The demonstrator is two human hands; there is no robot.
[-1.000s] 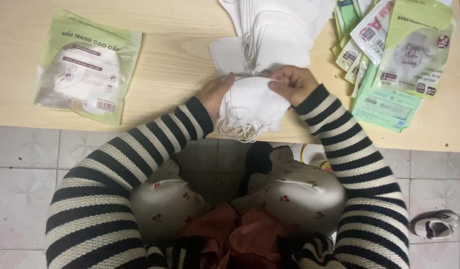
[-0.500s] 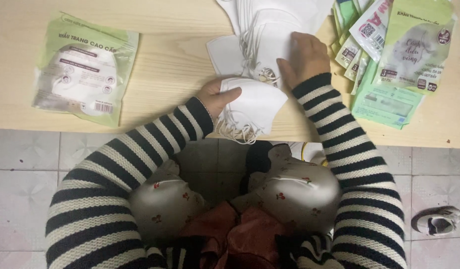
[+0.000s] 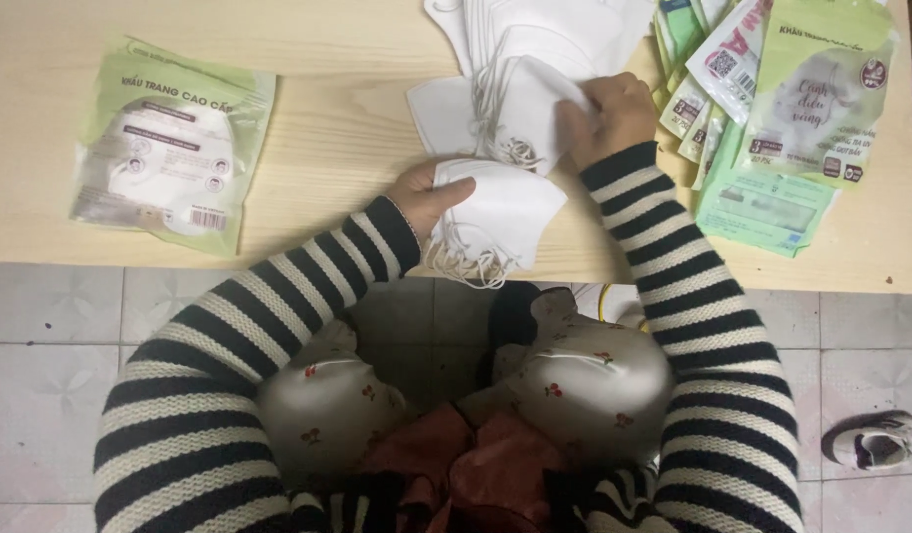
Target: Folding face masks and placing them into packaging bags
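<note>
Masks (image 3: 500, 212), white and folded, sit stacked at the near edge of the wooden table (image 3: 337, 128), ear loops hanging over it; the left hand (image 3: 431, 194) grips the stack's left end, thumb on top. Right hand (image 3: 609, 111) pinches one mask from the loose pile (image 3: 535, 49) behind. Green packets (image 3: 792, 118) lie just right; a sealed pack (image 3: 169, 148) lies well apart at left.

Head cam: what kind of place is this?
Probably a home or small workshop packing spot, not a factory line. A low light-wood table on a tiled floor holds a pile of white face masks, with printed green pouches beside it. The person sits at the table.
</note>
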